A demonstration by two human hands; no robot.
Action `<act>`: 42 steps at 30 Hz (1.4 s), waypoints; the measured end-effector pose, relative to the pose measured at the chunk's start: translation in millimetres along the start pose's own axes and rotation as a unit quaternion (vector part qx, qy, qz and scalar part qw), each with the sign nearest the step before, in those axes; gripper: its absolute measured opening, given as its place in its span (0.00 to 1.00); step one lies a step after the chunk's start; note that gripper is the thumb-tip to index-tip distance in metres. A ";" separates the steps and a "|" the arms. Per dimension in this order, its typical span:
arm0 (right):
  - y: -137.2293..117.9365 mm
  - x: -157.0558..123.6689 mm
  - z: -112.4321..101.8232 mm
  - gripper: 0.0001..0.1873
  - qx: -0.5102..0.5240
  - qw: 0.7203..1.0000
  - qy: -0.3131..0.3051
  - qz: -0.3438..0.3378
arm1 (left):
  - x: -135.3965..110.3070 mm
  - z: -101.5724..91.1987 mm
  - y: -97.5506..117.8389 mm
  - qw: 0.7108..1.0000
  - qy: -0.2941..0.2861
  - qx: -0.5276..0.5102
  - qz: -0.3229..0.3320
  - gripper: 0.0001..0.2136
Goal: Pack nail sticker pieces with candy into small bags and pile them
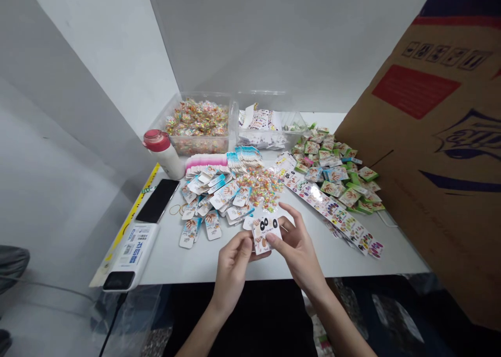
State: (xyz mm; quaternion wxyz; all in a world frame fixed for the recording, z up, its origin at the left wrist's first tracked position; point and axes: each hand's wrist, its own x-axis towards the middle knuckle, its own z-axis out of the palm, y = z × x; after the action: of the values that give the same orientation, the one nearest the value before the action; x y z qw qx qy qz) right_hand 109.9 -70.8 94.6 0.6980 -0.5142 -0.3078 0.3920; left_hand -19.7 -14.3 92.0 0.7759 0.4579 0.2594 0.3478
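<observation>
Near the table's front edge, both hands meet at a small printed sticker sheet with black oval designs. My right hand pinches the sheet, its thumb across the front and its index finger raised. My left hand is closed at the sheet's left edge; whether it also grips something behind is hidden. Just beyond lie a loose pile of blue-and-white small cardboard packets and a heap of small colourful clear-wrapped pieces. To the right runs a long strip of printed nail-design sheets.
Two clear plastic bins stand at the back, one with wrapped pieces, one with printed sheets. Green small boxes pile up beside a large carton. On the left are a red-capped bottle, a phone and a cabled power bank.
</observation>
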 end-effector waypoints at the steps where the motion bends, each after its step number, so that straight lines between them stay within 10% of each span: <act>1: -1.6 0.8 1.2 0.28 0.014 1.000 0.002 0.019 | -1.2 2.0 1.2 1.000 0.001 0.003 0.002 0.15; 6: -4.8 6.2 -4.9 0.17 -0.005 0.993 -0.056 0.100 | -1.4 6.3 2.8 0.997 0.062 0.021 -0.034 0.23; 12: 0.4 2.2 -13.8 0.11 -0.209 0.968 -0.103 -0.092 | 5.4 -10.8 -3.5 0.992 0.043 -0.054 -0.106 0.17; 18: 0.6 9.1 -25.1 0.13 -0.297 0.929 -0.211 -0.069 | 7.2 -23.6 -21.3 0.989 0.052 -0.058 -0.124 0.13; 27: 63.2 115.6 -75.4 0.12 -0.411 0.904 0.110 -0.039 | 6.6 -21.5 -59.1 0.988 0.061 0.108 -0.095 0.14; 35: 61.1 121.4 -72.8 0.11 -0.349 0.928 0.127 -0.031 | 23.4 -25.2 -59.3 0.981 0.125 0.142 -0.046 0.13; 42: 39.3 57.1 -47.6 0.18 -0.237 0.970 -0.012 0.059 | 28.8 -27.7 -60.7 0.981 0.163 0.103 -0.033 0.12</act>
State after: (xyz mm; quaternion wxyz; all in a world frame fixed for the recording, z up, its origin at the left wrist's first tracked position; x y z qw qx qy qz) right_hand 169.3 -37.7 45.0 0.5276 -0.6777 -0.3695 0.3548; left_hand -3.4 2.2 23.2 0.6830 0.4635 0.4318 0.3636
